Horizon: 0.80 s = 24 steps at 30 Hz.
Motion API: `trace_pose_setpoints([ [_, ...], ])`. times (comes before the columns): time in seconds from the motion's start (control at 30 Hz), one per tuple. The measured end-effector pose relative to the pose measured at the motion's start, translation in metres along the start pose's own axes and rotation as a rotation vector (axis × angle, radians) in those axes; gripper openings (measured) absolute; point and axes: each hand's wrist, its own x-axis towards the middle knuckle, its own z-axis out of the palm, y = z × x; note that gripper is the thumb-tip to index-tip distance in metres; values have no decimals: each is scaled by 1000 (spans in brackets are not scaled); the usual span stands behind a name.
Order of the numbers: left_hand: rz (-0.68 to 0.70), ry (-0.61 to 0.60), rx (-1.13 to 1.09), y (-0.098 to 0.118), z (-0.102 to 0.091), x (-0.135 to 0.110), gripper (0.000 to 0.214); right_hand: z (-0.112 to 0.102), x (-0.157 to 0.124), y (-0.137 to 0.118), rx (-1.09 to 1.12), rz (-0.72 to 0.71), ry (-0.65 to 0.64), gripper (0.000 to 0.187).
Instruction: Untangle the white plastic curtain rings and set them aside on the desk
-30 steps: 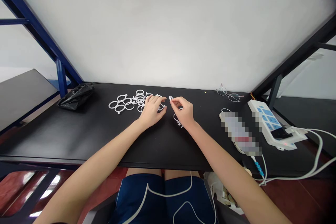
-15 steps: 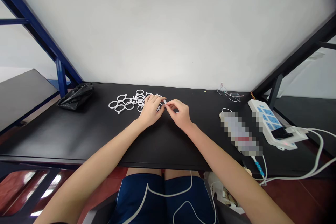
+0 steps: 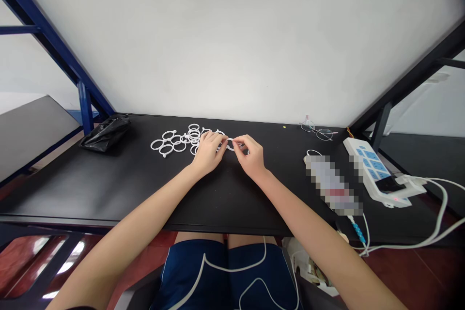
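Note:
A white ring (image 3: 229,148) sits between my two hands, partly covered by the fingers. My left hand (image 3: 209,151) grips its left side, with the fingers closed over the edge. From the right, my right hand (image 3: 250,155) pinches the ring's other side between thumb and forefinger. Several more white rings (image 3: 178,144), some with a small round knob, lie in a loose cluster to the left of my left hand. Part of that cluster is hidden behind the left hand.
A black plastic bag (image 3: 105,134) lies at the left end of the black table (image 3: 145,186). To the right are eyeglasses (image 3: 324,134), a blurred-out phone-like object (image 3: 334,189) with a cable, and a white power strip (image 3: 370,167) with plugs. A pale wall rises behind.
The piece between my hands appeared edge-on before; now its ring outline shows. My right hand has shifted very slightly right. The rings on the table stay where they were.

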Motion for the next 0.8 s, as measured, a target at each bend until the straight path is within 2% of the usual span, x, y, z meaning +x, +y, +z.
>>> trace_pose_setpoints([
  [0.2, -13, 40, -16, -1, 2, -1, 16, 0, 0, -1, 10, -4, 18, 12],
  [0.8, -23, 53, -20, 1, 1, -2, 13, 1, 1, -1, -58, 11, 30, 10],
])
